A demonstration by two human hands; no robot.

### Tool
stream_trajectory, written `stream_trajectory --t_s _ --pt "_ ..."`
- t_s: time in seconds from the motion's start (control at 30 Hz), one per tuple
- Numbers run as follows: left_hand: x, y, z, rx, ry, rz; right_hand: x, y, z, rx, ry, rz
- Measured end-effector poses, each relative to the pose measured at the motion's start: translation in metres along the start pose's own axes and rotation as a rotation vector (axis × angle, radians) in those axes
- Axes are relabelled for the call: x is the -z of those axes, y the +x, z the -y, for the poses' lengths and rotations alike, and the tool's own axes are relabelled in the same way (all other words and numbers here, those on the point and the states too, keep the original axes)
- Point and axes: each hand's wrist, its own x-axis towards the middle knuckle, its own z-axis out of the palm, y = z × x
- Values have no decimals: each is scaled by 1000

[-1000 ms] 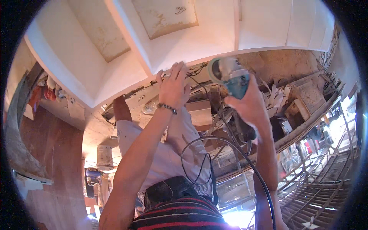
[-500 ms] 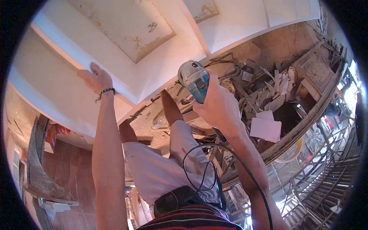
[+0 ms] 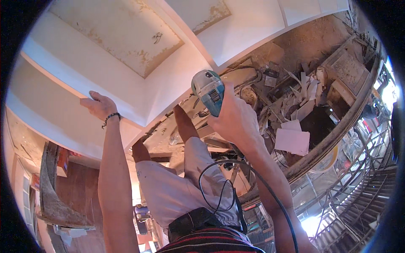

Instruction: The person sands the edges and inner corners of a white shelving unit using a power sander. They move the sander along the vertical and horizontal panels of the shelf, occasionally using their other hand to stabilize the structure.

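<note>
My left hand (image 3: 99,105) grips the narrow edge of a white rib (image 3: 59,78) on a large panelled surface, with thumb and fingers bent round it. My right hand (image 3: 236,120) is closed round a teal and grey power tool (image 3: 209,92), whose rounded head is close to the lower edge of the white panels (image 3: 177,76). The panels have recesses with brownish, patchy stained areas (image 3: 118,38). A black cord (image 3: 270,187) loops from the tool side over my shorts and along my right forearm; its connection is hidden behind the hand.
My legs (image 3: 185,124) stand among dusty boards. To the right are scrap wood (image 3: 308,90), a pale square board (image 3: 291,141), a dark hollow and a long curved wooden edge (image 3: 346,126), with metal framework (image 3: 358,194) beyond. A brown board (image 3: 76,189) lies at the lower left.
My left hand has moved left from the lower panel edge to the rib. My right hand has moved left with the tool, turning it upright. The view has shifted across the panels.
</note>
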Motion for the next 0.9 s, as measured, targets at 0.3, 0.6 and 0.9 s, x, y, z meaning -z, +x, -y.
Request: stream_trajectory --t_s 0.3,0.6,0.9 --pt "3 -1 0 -18 19 -17 -3 2 -3 17 2 -4" --pt "1 1 1 -92 -6 -75 -7 -7 13 37 -22 97" --pt "1 -1 -3 -59 -15 -49 -50 -19 38 150 -63 158"
